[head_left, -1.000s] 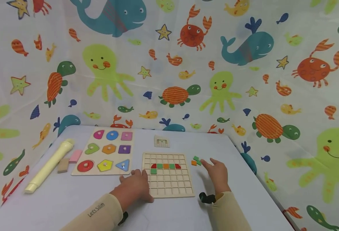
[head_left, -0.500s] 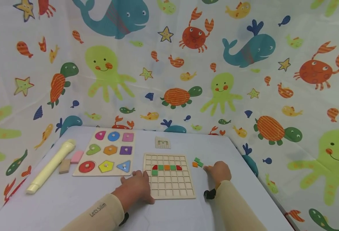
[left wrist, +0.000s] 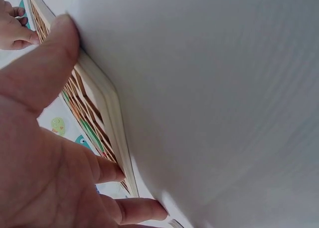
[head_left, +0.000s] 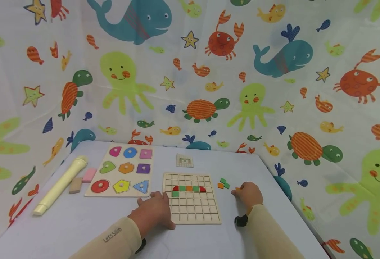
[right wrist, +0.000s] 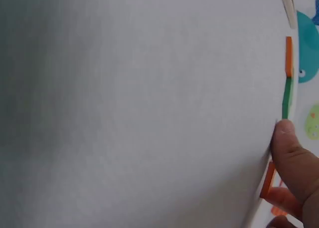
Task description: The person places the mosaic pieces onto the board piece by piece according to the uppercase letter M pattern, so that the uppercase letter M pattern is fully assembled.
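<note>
In the head view, my left hand (head_left: 154, 210) rests at the near-left corner of a wooden grid board (head_left: 196, 210). In the left wrist view, its thumb and extended fingers (left wrist: 142, 209) touch the board's edge. Red, green and orange tiles form a row on the board, with a green tile (head_left: 175, 194) below its left end. To the right of the board, my right hand (head_left: 249, 196) pinches a small orange tile (right wrist: 268, 179) at the table surface, largely covered by the hand in the head view. Loose green tiles (head_left: 226, 185) and another orange tile (head_left: 220, 186) lie just left of it.
A knobbed shape puzzle (head_left: 109, 192) lies left of the board. Beyond it are a pink block (head_left: 89, 175), a tan block (head_left: 75, 185) and a pale yellow stick (head_left: 62, 185). A small patterned card (head_left: 185, 161) sits behind the board. Printed cloth surrounds the table.
My right hand has moved down and slightly right, from spread fingers beside the loose tiles to a pinch on an orange tile. The left hand stays at the board; the head view shifts slightly.
</note>
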